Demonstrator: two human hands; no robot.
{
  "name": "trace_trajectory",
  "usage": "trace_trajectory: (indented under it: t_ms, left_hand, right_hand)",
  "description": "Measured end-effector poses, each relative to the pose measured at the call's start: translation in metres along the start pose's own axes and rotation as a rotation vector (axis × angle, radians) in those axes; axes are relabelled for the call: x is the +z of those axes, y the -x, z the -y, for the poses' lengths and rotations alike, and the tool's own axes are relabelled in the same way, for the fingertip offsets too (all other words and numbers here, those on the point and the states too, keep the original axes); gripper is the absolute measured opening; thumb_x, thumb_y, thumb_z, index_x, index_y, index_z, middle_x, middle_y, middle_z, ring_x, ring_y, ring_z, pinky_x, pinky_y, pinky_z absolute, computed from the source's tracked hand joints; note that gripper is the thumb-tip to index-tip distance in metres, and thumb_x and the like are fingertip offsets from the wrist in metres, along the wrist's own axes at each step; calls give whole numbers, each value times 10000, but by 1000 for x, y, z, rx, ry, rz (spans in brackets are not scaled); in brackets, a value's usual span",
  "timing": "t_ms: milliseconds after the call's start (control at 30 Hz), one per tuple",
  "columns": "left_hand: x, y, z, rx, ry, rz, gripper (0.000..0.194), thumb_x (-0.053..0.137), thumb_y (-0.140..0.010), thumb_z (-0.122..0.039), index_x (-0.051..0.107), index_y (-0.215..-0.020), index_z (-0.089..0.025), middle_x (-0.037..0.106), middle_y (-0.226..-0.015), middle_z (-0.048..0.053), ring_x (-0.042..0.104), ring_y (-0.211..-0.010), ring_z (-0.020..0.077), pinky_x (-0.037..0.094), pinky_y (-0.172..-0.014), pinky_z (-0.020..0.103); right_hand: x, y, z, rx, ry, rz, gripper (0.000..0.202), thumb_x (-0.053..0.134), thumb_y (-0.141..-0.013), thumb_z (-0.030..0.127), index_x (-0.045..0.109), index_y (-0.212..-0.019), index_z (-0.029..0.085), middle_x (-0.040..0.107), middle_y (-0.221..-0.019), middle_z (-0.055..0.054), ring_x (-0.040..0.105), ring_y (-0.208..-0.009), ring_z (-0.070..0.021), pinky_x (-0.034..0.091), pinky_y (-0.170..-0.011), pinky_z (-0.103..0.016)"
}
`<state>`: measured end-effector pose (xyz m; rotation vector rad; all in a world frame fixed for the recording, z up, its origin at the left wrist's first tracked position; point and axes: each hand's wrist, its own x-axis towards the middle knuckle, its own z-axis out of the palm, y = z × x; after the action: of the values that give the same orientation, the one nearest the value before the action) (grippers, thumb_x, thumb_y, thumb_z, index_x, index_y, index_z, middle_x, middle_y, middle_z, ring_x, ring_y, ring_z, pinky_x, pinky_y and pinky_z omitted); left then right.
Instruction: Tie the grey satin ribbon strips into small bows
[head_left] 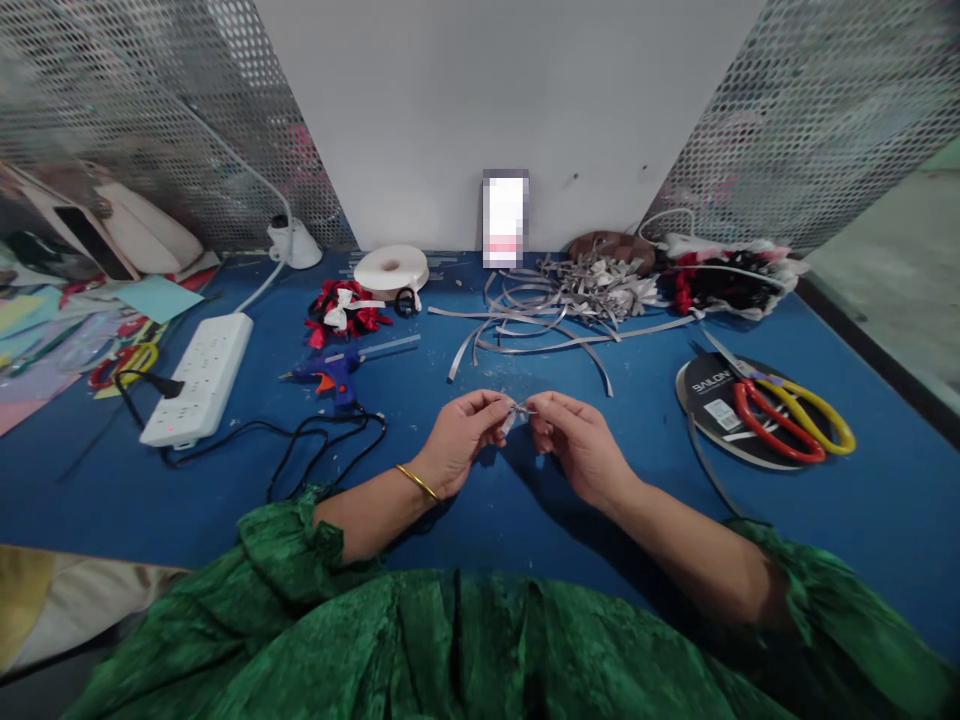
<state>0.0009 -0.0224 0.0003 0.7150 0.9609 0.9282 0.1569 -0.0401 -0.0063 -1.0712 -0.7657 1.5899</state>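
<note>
Between my two hands, just above the blue table, is a small piece of silver-grey ribbon [513, 418]. My left hand [466, 437] pinches it from the left, thumb and forefinger closed. From the right, my right hand [576, 440] pinches the other side of the ribbon, its fingertips nearly meeting the left ones. The ribbon looks folded or looped, but most of it is hidden by my fingers. Beyond my hands, loose grey ribbon strips [525, 345] lie in curls, beside a pile of grey ribbon bows [607, 288].
Scissors [787, 415] with red and yellow handles rest on a black ribbon spool [709, 395] at right. At left are a blue glue gun [334, 375] with its black cord, a white power strip [199, 380], red bows [341, 315] and a white ribbon roll [391, 270]. A phone [505, 220] stands behind.
</note>
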Motion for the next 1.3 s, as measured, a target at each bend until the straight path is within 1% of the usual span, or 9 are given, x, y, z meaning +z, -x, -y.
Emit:
trace_trajectory:
  t_ms: [100,200,433,533,633,767,1033,1167,1300]
  left_hand:
    - [-2,-2,0,-12,23,-20,295,800,-651,-340,641,-772,-122,546,-654,-21,477,-529,58,441,-551,215]
    - [-3,-3,-1,-31,34,-16,301,799,-650,-347,619,-743,-125,536,-646,-23,478,-531,61,451,-552,217]
    - [-2,-2,-2,-42,-17,26,293,792,-654,-357,622,-734,-131,527,-639,-19,478,-549,71,443,-555,219]
    - [-1,0,-1,-26,-115,66,288,781,-663,-367,646,-736,-125,567,-666,5,488,-567,81,434,-560,229]
    - [0,1,0,2,-189,53,272,769,-670,-363,637,-674,-125,566,-633,7,485,-561,79,409,-555,222]
    - [1,2,1,28,-200,38,261,772,-646,-336,608,-614,-135,539,-567,-10,453,-531,73,367,-521,208]
    - [-1,-1,2,73,-256,-5,297,765,-645,-361,569,-593,-143,494,-522,-35,400,-486,60,324,-492,207]
    - [-1,0,1,62,-276,67,352,749,-683,-446,583,-639,-138,530,-585,-17,449,-527,69,381,-534,214]
    - [-1,0,-1,-1,-168,57,459,633,-748,-596,620,-738,-137,562,-651,12,515,-594,103,448,-583,246]
  right_hand:
    - [-3,-2,3,81,-133,-42,371,666,-774,536,657,-843,172,452,-577,45,369,-467,-78,327,-456,-231]
    - [-4,-3,4,116,-183,-44,388,677,-759,550,651,-838,170,441,-581,48,356,-469,-75,336,-453,-229]
    - [0,0,-1,-40,25,0,266,741,-757,375,585,-671,177,450,-561,44,377,-488,-77,311,-483,-232]
    - [0,0,-3,-48,47,20,275,719,-782,374,571,-655,181,459,-556,39,382,-500,-83,313,-500,-238]
    - [-1,0,-4,-47,65,35,297,706,-794,377,552,-633,181,455,-545,39,377,-502,-86,316,-512,-243]
    - [0,1,-4,-46,104,57,334,693,-805,382,518,-603,180,447,-527,40,369,-502,-86,302,-515,-244]
    - [0,1,-3,-36,136,81,299,681,-812,402,559,-655,179,466,-555,37,385,-521,-91,313,-526,-244]
    - [-1,0,-3,-16,90,66,313,691,-799,393,540,-627,180,464,-549,37,393,-510,-92,320,-520,-245]
    - [-1,-1,-3,-18,30,41,347,705,-785,400,517,-594,180,450,-540,42,391,-491,-87,316,-507,-243]
